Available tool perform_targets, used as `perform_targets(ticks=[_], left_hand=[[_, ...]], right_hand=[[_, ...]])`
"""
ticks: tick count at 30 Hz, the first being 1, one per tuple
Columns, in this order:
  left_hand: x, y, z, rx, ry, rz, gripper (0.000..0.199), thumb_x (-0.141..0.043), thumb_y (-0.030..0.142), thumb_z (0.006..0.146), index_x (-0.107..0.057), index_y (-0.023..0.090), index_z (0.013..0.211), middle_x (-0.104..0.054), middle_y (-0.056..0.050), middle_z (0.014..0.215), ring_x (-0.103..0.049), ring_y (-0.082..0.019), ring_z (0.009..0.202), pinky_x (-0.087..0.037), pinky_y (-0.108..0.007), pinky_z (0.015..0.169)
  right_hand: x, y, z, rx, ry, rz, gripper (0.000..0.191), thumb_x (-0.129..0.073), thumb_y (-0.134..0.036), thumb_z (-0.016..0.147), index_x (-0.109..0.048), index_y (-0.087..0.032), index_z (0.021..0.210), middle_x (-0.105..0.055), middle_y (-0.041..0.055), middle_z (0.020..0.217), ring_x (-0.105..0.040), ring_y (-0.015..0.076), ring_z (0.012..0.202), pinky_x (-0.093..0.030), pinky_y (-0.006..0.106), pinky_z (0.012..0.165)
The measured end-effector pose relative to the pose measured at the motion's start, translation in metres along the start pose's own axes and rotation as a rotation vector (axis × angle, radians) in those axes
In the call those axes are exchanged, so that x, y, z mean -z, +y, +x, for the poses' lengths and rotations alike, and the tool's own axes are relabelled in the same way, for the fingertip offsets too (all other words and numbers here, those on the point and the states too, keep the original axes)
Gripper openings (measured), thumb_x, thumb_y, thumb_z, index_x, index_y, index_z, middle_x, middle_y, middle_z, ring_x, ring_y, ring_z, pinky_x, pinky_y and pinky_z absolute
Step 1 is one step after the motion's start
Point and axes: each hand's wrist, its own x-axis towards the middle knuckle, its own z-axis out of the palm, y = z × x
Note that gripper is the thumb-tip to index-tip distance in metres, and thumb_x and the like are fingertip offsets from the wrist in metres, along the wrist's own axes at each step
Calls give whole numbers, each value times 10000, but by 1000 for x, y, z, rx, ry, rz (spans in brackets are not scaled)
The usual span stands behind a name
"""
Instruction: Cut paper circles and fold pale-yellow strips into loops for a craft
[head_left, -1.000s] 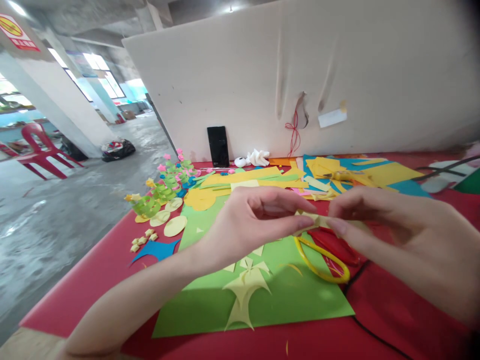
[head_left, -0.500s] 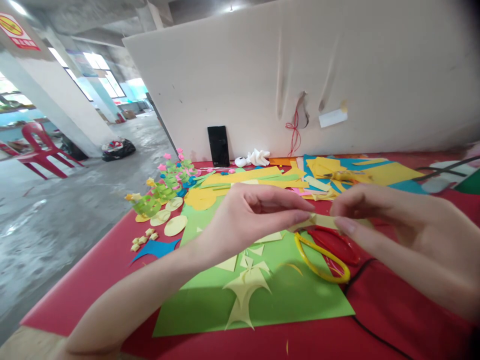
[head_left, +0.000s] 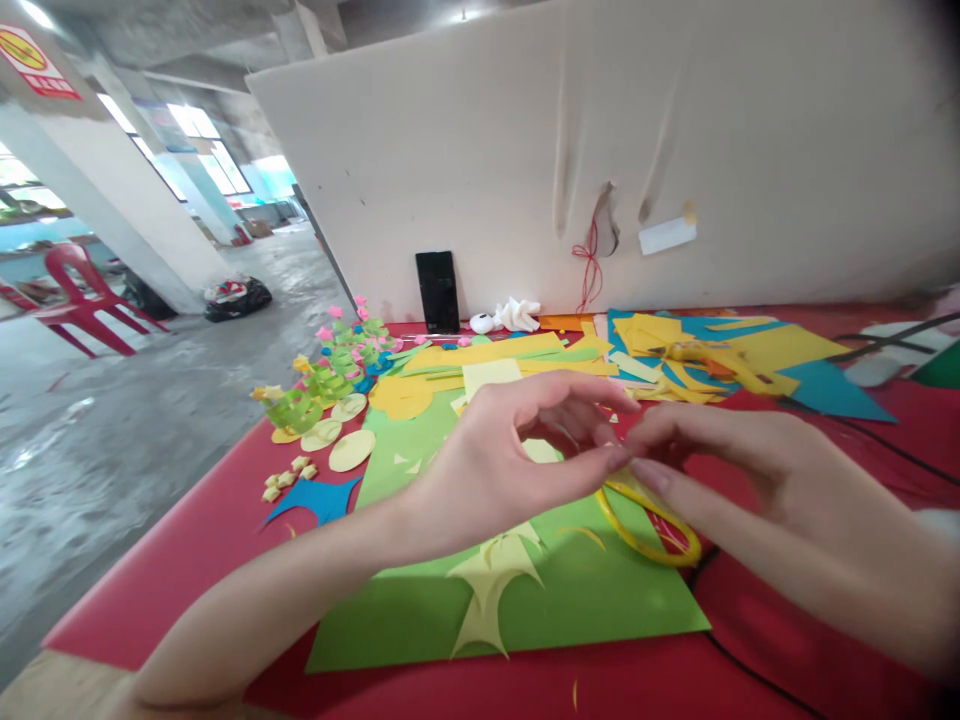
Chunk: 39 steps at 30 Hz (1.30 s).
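My left hand (head_left: 517, 450) reaches in from the left, thumb and fingers pinched over the green sheet (head_left: 600, 600). Its tips meet those of my right hand (head_left: 750, 470), which is pinched too. Between them is a small paper strip, pale yellow in the earlier frame and now nearly all hidden by the fingers. Just beneath lie scissors with a yellow handle loop (head_left: 649, 545), partly covered by my right hand. Pale yellow paper offcuts (head_left: 484, 600) with curved edges rest on the green sheet below my left hand.
Paper discs (head_left: 351, 451), small folded paper stars (head_left: 289, 480) and a blue offcut (head_left: 315, 498) lie at left. Behind them stand green and pink paper decorations (head_left: 322, 380). A yellow glue gun (head_left: 724, 362) rests on coloured paper, its cord running right. A black phone (head_left: 438, 292) leans on the board.
My right hand has moved left and my fingertips have come together, hiding most of the strip that stretched between them. My left thumb and fingers arch wider. The glue gun is now more exposed.
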Motion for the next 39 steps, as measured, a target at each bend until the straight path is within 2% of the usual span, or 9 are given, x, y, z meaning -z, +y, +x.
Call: perform_targets(ticks=[6, 11, 14, 17, 19, 24, 27, 33, 39], left_hand=[[4, 2, -2, 3, -56, 18, 214, -644, 217, 772, -617, 159, 976, -570, 25, 631, -558, -77, 586, -465, -166, 552], [3, -2, -1, 16, -67, -68, 258, -566, 291, 831, -550, 184, 1066, -616, -14, 786, -593, -115, 708, -487, -206, 613], [2, -2, -1, -31, -112, 22, 193, -509, 329, 860, -572, 176, 959, -615, -29, 852, -588, -127, 757, -486, -217, 638], [0, -1, -1, -126, -143, 205, 150, -532, 268, 844, -589, 144, 783, -599, -13, 721, -553, -108, 667, -455, -202, 597], [-1, 0, -1, -144, -147, 220, 185, -521, 233, 850, -588, 129, 713, -593, -5, 665, -539, -94, 640, -443, -188, 598], [1, 3, -2, -1, -249, 63, 181, -559, 202, 826, -590, 109, 674, -573, 11, 624, -527, -72, 606, -430, -158, 577], [3, 4, -2, 46, -284, 64, 207, -568, 233, 821, -599, 99, 667, -573, 3, 613, -525, -75, 590, -420, -165, 555], [5, 6, -1, -50, -225, 163, 314, -449, 273, 889, -587, 117, 654, -568, -9, 621, -508, -82, 582, -408, -191, 567], [6, 5, -3, -138, -158, 190, 310, -404, 214, 913, -546, 139, 648, -561, 14, 632, -482, -60, 570, -397, -169, 570]], right_hand=[[-2, -1, 1, 44, -31, 19, 139, -515, -267, 816, -595, -251, 702, -642, -43, 627, -591, 140, 544, -444, 236, 459], [-1, -5, 6, 27, 90, 33, 158, -536, -266, 784, -589, -259, 635, -615, -55, 561, -552, 129, 480, -429, 217, 408], [-3, -5, 5, 20, 179, 60, 132, -547, -274, 788, -593, -284, 664, -635, -65, 605, -568, 134, 519, -450, 209, 431], [-4, -5, 2, 20, 203, 93, 137, -536, -259, 803, -582, -303, 683, -598, -79, 578, -572, 131, 538, -463, 198, 458], [-5, -4, 0, 29, 195, 111, 147, -525, -253, 814, -577, -309, 688, -579, -82, 558, -572, 129, 534, -469, 196, 467], [-4, -2, -2, 62, 87, 127, 174, -511, -299, 840, -580, -303, 679, -636, -77, 632, -585, 122, 534, -459, 191, 434], [-3, -2, -1, 61, 46, 113, 183, -492, -309, 861, -594, -316, 710, -623, -81, 611, -567, 111, 505, -447, 186, 429], [-1, -1, 2, 37, 118, 127, 151, -520, -321, 855, -596, -335, 725, -595, -84, 611, -577, 124, 578, -456, 191, 492], [1, -2, 1, 38, 17, 158, 161, -476, -320, 871, -599, -347, 770, -564, -66, 608, -565, 138, 587, -446, 203, 467]])
